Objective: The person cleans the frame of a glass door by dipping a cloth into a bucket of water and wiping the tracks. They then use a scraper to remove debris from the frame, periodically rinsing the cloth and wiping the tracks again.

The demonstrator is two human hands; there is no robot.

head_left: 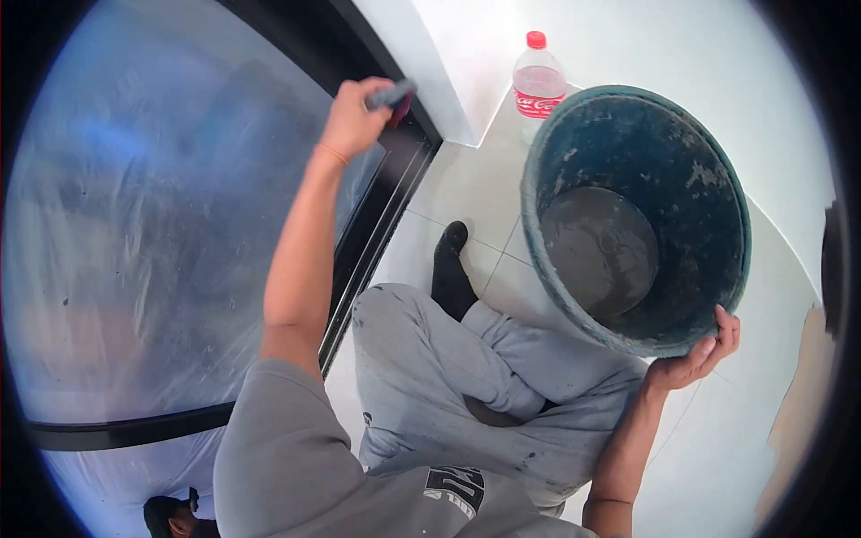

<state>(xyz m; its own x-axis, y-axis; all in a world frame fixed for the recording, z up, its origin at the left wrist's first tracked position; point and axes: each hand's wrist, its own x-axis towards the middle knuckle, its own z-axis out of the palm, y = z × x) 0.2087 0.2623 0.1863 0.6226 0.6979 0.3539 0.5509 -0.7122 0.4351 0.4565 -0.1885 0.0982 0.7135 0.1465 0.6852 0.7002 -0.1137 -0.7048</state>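
Observation:
My left hand [355,117] is closed round the grey handle of a tool [391,95] with a dark red part, held against the black frame near the wall corner. On the right, a large dark green bucket [691,179] tilts toward me with grey liquid [599,251] in its bottom. The fingers of my right hand [700,351] grip the bucket's lower rim. Behind the bucket's left edge stands a clear bottle [539,81] with a red cap and a red label.
A black-framed pane [179,224] covered with plastic film fills the left side. My crossed legs [484,368] rest on the tiled floor [457,179], with a black-socked foot ahead. White walls [646,45] stand beyond. Part of another person's head in a black cap [166,516] shows at the lower left.

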